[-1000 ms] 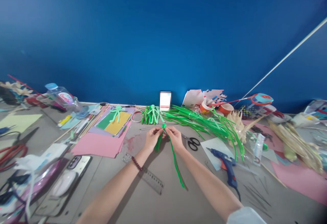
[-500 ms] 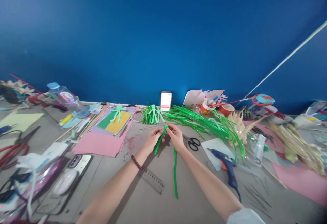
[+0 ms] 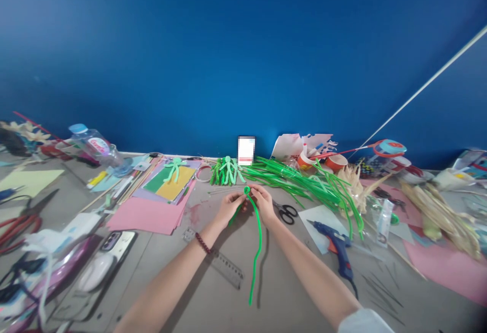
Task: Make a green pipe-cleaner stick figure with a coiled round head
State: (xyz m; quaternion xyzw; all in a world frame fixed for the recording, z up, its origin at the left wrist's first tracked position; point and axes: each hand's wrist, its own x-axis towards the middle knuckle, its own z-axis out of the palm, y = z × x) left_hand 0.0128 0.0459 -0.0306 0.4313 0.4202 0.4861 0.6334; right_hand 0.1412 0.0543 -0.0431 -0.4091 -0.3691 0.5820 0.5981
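My left hand (image 3: 230, 207) and my right hand (image 3: 264, 203) meet above the grey table (image 3: 213, 302), both pinching a green pipe cleaner (image 3: 257, 242) at a small loop at its top. One long end hangs down towards me, a shorter end slants under my left hand. Just beyond my hands stand several green pipe-cleaner figures (image 3: 227, 170). A large heap of green pipe cleaners (image 3: 304, 183) spreads to the right of them.
Black scissors (image 3: 286, 212) and a blue glue gun (image 3: 338, 248) lie right of my hands. A clear ruler (image 3: 220, 262) lies under my left forearm. Pink paper (image 3: 152, 214), a phone (image 3: 111, 241), a water bottle (image 3: 97, 145) and red-handled scissors (image 3: 19, 221) are at the left.
The long hanging end of the pipe cleaner has swung from right to left and lifted. My hands have stayed together at the loop, shifting slightly.
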